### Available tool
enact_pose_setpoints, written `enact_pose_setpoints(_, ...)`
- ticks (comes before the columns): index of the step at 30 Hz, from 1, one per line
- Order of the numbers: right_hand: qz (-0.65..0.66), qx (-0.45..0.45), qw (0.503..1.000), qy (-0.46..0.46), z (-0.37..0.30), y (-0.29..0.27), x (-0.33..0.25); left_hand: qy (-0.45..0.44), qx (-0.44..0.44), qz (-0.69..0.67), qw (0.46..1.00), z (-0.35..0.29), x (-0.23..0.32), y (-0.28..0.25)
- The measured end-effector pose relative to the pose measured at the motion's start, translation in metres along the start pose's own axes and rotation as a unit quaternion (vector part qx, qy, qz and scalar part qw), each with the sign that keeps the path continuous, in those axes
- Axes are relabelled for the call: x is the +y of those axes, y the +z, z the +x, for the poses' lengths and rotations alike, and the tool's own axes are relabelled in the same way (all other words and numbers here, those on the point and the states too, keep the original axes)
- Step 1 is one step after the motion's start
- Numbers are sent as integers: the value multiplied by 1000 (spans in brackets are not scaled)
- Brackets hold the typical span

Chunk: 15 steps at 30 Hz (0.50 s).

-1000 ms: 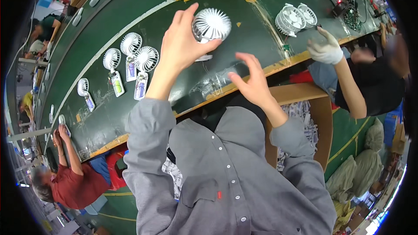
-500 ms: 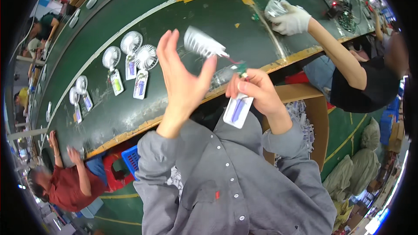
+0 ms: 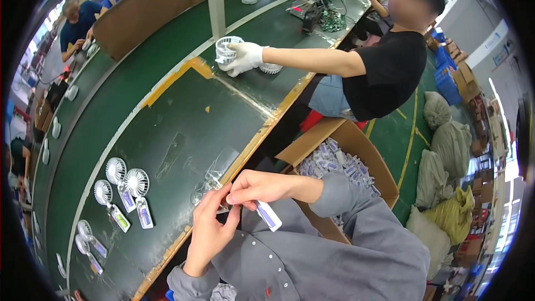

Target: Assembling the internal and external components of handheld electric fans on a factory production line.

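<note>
My right hand (image 3: 262,187) is closed round the upper end of a white fan handle (image 3: 269,215) with a purple panel, held over the table's front edge. Against its fingertips, my left hand (image 3: 212,227) pinches at the same spot; what lies between these fingers is hidden. Neither the fan head nor the green circuit board can be made out now. Left of my hands, several small white handheld fans (image 3: 137,183) lie on the green table (image 3: 178,111), most with purple panels, one with a yellow-green panel.
A co-worker's white-gloved hand (image 3: 245,58) grips a round white fan part (image 3: 227,50) at the table's far side. Wires and green circuit boards (image 3: 332,19) lie beyond. An open carton (image 3: 384,189) full of white handles stands right of me, with sacks (image 3: 448,134) behind.
My view has swung to the right. My left hand, open before beside a white fan head wired to the board, has closed in against my right hand. The fan head has gone from sight.
</note>
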State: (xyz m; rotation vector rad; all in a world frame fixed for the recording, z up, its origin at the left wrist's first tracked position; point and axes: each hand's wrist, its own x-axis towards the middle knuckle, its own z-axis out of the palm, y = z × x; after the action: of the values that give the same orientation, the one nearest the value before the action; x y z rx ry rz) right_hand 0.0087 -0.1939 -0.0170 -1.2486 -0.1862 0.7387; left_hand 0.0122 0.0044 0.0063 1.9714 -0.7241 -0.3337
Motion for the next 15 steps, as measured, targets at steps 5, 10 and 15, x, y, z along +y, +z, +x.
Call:
enact_pose_setpoints(5, -105, -25, 994, -33, -4, 3, -19, -37, 44, -184, 981, -7, -24, 15)
enact_pose_setpoints(10, -338, 27, 936, -95, -20, 5, -35, 33, 114, -16, 993, 1, -16, 4)
enact_pose_setpoints(15, -364, -34, 929, -66, -12, 2, -22, 134, 125, 108, 977, -7, -3, -3)
